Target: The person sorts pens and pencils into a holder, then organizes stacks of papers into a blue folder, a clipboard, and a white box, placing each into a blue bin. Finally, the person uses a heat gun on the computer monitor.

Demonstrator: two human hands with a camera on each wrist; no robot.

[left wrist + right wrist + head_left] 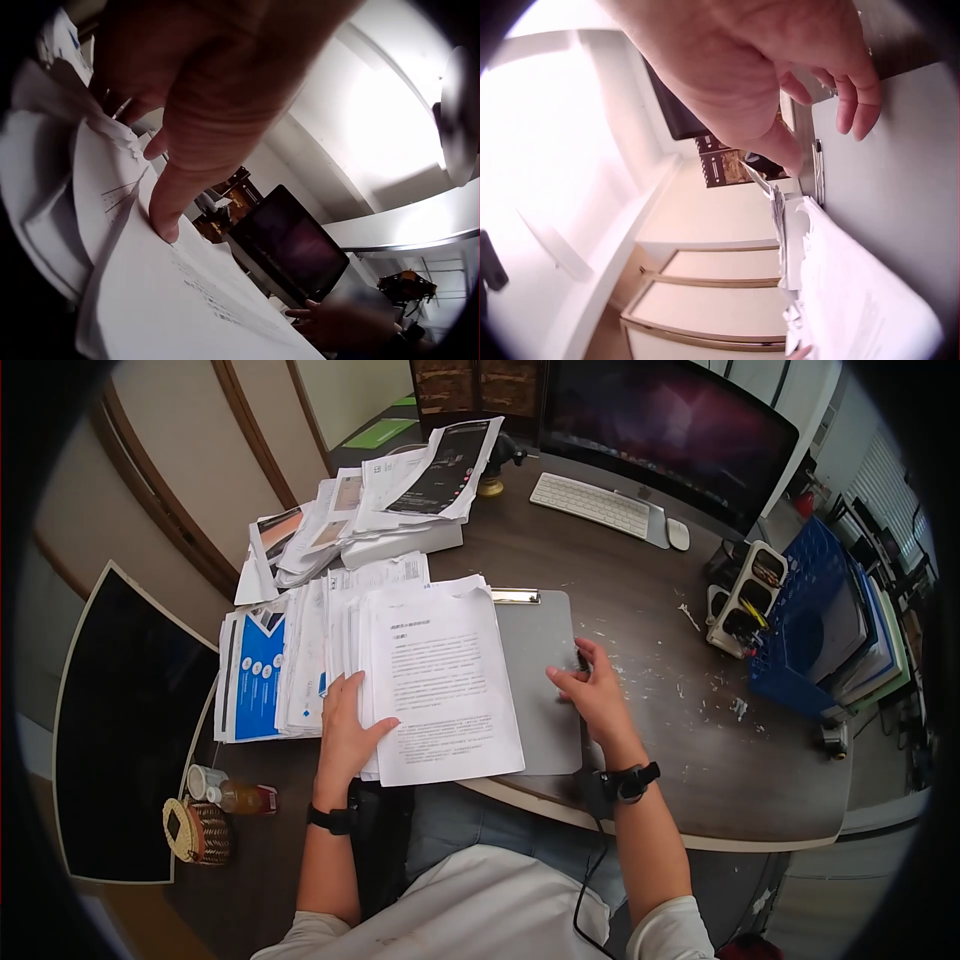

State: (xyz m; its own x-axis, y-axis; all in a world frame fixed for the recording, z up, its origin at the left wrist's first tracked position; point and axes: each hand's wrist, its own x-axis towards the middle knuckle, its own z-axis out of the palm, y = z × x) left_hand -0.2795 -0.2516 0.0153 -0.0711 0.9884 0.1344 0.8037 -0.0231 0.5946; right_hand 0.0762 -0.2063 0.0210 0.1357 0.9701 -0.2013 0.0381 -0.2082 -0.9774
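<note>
My left hand point(346, 730) lies at the left edge of a stack of printed sheets point(445, 690). Its thumb point(166, 217) presses on the top page, while the other fingers rest over the paper edges to the left. Partly under the sheets is a grey clipboard point(548, 690) with a metal clip point(516, 597) at its far end. Beside the clipboard's right edge hovers my right hand point(597, 695), thumb and fingers apart and nothing between them. In the right wrist view, its fingertips point(862, 124) overlap the grey board.
More papers point(300, 650) and a tall messy pile point(400, 500) stand left and behind. A keyboard point(590, 505), mouse point(678, 535) and monitor point(670, 430) sit at the back. An organizer point(748, 600) and blue file rack point(800, 600) stand right; paper scraps point(739, 707) lie nearby.
</note>
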